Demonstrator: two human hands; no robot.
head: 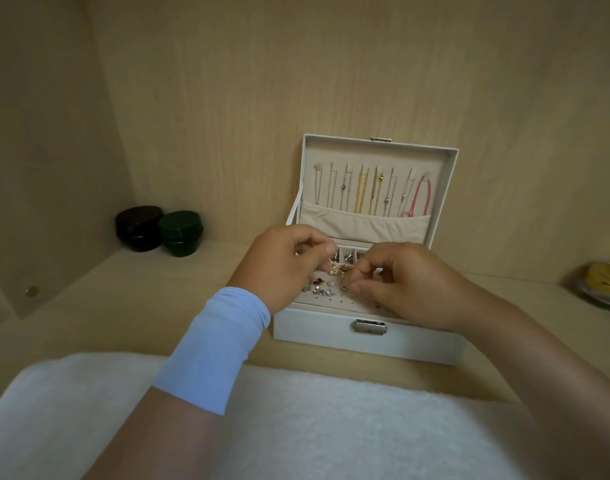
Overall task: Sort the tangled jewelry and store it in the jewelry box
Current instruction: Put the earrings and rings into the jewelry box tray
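Inside a light wood-grain cupboard, a white jewelry box (331, 332) stands open at centre right of the frame on the pale shelf (158, 306). Its raised lid (450, 188) sits close to the back panel (331, 64). A row of silver and gold necklaces (362, 192) and a pink cord (422, 197) hang from hooks in the lid, their ends tucked into a beige fabric pocket (362, 225).

A person's two hands meet over the box's perforated tray, where small studs (319, 287) lie clustered at its left. The left hand (283, 265), with a light blue sleeve (217, 344) at the wrist, has its fingers curled and the thumb close to the forefinger. Whether it holds anything cannot be told. The right hand (411, 285) has its fingers bent inward, with thumb and forefinger pinching a small gold earring (344, 288) just above the tray.

A metal clasp (369, 326) sits on the box's front wall. At left, against the corner, a black jar (139, 228) and a dark green jar (180, 233) stand side by side, touching. A glass dish (601, 285) with something yellow inside rests at the far right edge. A white fleecy cloth (331, 427) fills the bottom of the frame, beneath both forearms.
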